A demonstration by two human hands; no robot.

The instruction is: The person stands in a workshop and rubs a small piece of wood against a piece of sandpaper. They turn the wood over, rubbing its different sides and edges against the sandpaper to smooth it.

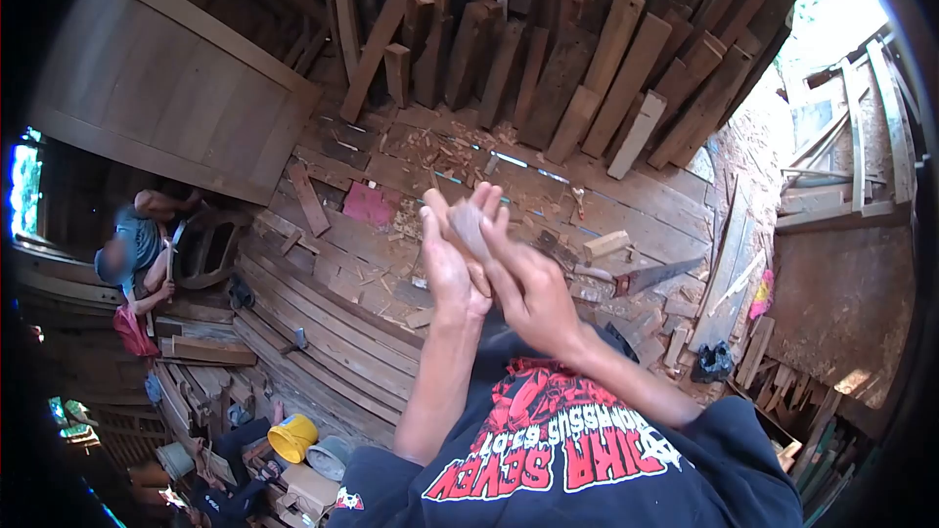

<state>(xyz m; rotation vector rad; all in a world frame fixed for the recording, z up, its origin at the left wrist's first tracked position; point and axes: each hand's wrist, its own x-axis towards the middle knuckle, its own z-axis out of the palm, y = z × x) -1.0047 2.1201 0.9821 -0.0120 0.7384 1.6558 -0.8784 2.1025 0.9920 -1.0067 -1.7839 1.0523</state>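
My two hands meet in front of my chest, above the littered floor. My left hand (451, 269) is turned palm inward with its fingers stretched upward. Against it lies my right hand (536, 286), its fingers extended and partly smeared by motion. A pale blurred patch shows between the fingers, and I cannot tell whether it is a thing or moving skin. A handsaw (653, 276) with a reddish handle rests on the floor to the right of my hands. Near it lies a short wood block (606, 244).
Timber posts (548, 88) lean along the back. Long planks (323, 298) lie at left beside a wooden panel (186, 68). A person (147, 252) sits at far left by a wooden frame; another is lower left near a yellow bucket (292, 438). Wood shavings (458, 144) cover the floor.
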